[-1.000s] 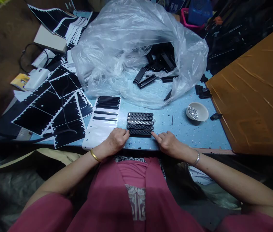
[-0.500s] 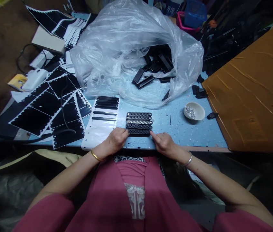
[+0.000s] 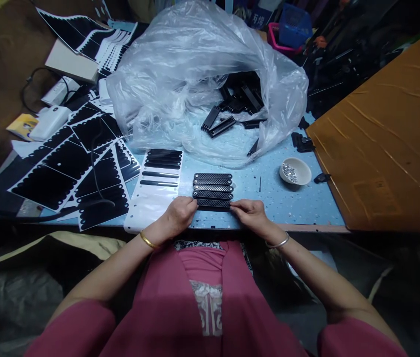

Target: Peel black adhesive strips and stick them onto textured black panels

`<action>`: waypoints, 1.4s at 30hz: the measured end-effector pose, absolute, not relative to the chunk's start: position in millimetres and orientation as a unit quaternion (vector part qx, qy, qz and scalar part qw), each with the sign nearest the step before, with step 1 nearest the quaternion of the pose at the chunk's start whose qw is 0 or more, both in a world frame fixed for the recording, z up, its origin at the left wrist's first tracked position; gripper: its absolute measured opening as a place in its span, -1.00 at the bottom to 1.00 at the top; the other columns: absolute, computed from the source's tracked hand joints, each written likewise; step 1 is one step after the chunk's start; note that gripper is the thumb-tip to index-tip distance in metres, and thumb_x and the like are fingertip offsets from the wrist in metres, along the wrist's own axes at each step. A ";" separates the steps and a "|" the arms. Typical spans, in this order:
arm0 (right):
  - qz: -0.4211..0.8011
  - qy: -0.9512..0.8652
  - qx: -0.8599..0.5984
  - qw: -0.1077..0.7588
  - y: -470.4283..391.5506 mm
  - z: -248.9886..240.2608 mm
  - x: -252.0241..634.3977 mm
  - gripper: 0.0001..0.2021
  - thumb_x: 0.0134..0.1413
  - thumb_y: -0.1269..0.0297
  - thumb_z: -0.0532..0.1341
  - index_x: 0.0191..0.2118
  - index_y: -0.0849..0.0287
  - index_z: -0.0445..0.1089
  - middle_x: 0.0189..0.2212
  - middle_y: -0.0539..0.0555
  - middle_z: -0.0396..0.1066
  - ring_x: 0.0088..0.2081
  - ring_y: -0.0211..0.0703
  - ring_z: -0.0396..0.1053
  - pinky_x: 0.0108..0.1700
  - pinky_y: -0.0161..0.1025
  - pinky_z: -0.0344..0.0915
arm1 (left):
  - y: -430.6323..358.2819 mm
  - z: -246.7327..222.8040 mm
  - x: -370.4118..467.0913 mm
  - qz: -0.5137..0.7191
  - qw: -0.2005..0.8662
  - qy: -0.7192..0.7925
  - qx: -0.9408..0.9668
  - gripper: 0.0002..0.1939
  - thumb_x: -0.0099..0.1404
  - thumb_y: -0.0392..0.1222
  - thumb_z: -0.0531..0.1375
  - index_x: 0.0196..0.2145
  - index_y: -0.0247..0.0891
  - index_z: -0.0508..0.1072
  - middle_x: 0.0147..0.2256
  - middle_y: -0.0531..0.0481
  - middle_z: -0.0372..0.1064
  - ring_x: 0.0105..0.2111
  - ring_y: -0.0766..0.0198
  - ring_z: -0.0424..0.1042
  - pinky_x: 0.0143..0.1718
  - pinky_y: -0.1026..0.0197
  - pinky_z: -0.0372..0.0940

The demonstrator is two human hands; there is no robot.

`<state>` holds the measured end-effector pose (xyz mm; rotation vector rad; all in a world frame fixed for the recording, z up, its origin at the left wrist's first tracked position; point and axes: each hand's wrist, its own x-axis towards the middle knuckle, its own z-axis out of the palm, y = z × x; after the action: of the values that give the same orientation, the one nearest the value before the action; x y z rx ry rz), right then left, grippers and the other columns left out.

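Observation:
Several black textured bars [image 3: 213, 188] lie side by side on the blue table, with small round metal spots at their ends. The nearest one, a black bar with a textured face [image 3: 213, 204], is pinched at its left end by my left hand [image 3: 181, 214], which is closed. At the bar's right end my right hand [image 3: 250, 213] pinches with thumb and forefinger. To the left lies a white backing sheet [image 3: 150, 208] carrying black strip stickers [image 3: 163, 161]. A thin dark rod [image 3: 260, 184] and a white bowl [image 3: 304, 173] of small shiny metal pieces [image 3: 289, 172] are on the right.
A big clear plastic bag [image 3: 173, 64] at the back holds many black parts [image 3: 245, 94]. Black sticker sheets [image 3: 67, 171] and a cable [image 3: 94, 183] crowd the left. A brown taped carton [image 3: 388, 148] borders the right. Pink and blue baskets [image 3: 293, 29] stand behind.
My right hand has shifted its fingers at the bar's right end, now pinching it with the wrist turned. My left hand keeps its place. The view has moved slightly.

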<state>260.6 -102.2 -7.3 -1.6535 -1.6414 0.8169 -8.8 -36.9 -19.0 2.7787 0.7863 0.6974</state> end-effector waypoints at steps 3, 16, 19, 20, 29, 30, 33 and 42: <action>0.393 -0.522 -0.660 0.370 -100.3 -6.4 254.6 -0.79 -0.09 0.12 0.30 -0.41 0.16 0.55 -0.56 0.06 0.53 -0.56 -0.15 0.44 -0.50 -0.24 0.40 | -37.3 -15.5 -6.7 0.249 0.065 0.264 0.929 -0.78 0.35 -0.41 -0.02 -0.36 -0.31 0.38 -0.49 -0.06 0.33 -0.46 0.22 0.32 -0.41 0.18 0.26; 0.495 -0.398 -0.653 0.412 -97.3 4.5 250.1 -0.58 -0.40 0.01 0.47 -0.42 0.22 0.49 -0.67 0.00 0.44 -0.65 -0.21 0.40 -0.55 -0.27 0.40 | -37.7 -12.3 -6.2 0.268 0.074 0.271 0.921 -0.77 0.41 -0.34 -0.03 -0.32 -0.32 0.40 -0.45 -0.10 0.37 -0.42 0.21 0.36 -0.39 0.16 0.31; 0.487 -0.390 -0.651 0.432 -99.9 6.4 250.9 -0.55 -0.37 -0.02 0.46 -0.39 0.22 0.46 -0.67 0.00 0.45 -0.64 -0.19 0.42 -0.54 -0.28 0.41 | -37.6 -12.8 -6.1 0.273 0.066 0.272 0.920 -0.78 0.41 -0.34 -0.02 -0.32 -0.31 0.40 -0.47 -0.08 0.37 -0.43 0.22 0.36 -0.39 0.17 0.31; 0.487 -0.382 -0.654 0.435 -100.2 7.2 251.3 -0.55 -0.34 -0.04 0.46 -0.38 0.22 0.45 -0.66 0.01 0.45 -0.63 -0.19 0.43 -0.57 -0.30 0.39 | -37.5 -12.8 -6.0 0.272 0.064 0.272 0.921 -0.78 0.41 -0.34 -0.02 -0.32 -0.31 0.39 -0.47 -0.08 0.37 -0.43 0.22 0.36 -0.39 0.17 0.31; 0.529 -0.362 -0.672 0.369 -91.9 8.6 251.8 -0.54 -0.32 -0.09 0.44 -0.49 0.27 0.44 -0.62 0.09 0.47 -0.63 -0.19 0.45 -0.71 -0.42 0.22 | -37.3 -13.9 -5.5 0.277 0.074 0.268 0.920 -0.80 0.41 -0.34 0.00 -0.33 -0.32 0.39 -0.46 -0.10 0.39 -0.43 0.22 0.36 -0.37 0.17 0.30; 0.532 -0.369 -0.667 0.368 -90.8 8.3 251.5 -0.55 -0.31 -0.07 0.44 -0.51 0.27 0.44 -0.64 0.07 0.46 -0.63 -0.19 0.44 -0.70 -0.42 0.23 | -37.3 -14.7 -5.4 0.280 0.073 0.269 0.919 -0.80 0.41 -0.34 0.00 -0.33 -0.32 0.39 -0.45 -0.10 0.39 -0.43 0.22 0.36 -0.37 0.17 0.30; 0.535 -0.371 -0.660 0.374 -88.5 6.5 248.1 -0.57 -0.30 -0.05 0.44 -0.53 0.26 0.41 -0.66 0.05 0.43 -0.63 -0.19 0.44 -0.71 -0.41 0.24 | -35.8 -17.0 -6.1 0.286 0.072 0.279 0.914 -0.80 0.41 -0.34 0.00 -0.30 -0.32 0.41 -0.43 -0.11 0.41 -0.42 0.21 0.38 -0.36 0.17 0.32; 0.514 -0.346 -0.653 0.437 -88.6 -1.5 239.0 -0.51 -0.26 -0.16 0.40 -0.45 0.23 0.39 -0.61 0.05 0.46 -0.57 -0.15 0.48 -0.69 -0.40 0.29 | -28.4 -20.5 -8.1 0.294 0.161 0.339 0.879 -0.82 0.40 -0.28 0.04 -0.25 -0.31 0.44 -0.39 -0.11 0.46 -0.37 0.21 0.46 -0.32 0.18 0.39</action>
<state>239.0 -88.6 -1.5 -1.6232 -0.8599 1.2785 -8.1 -28.4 -20.5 2.5098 0.9680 0.8394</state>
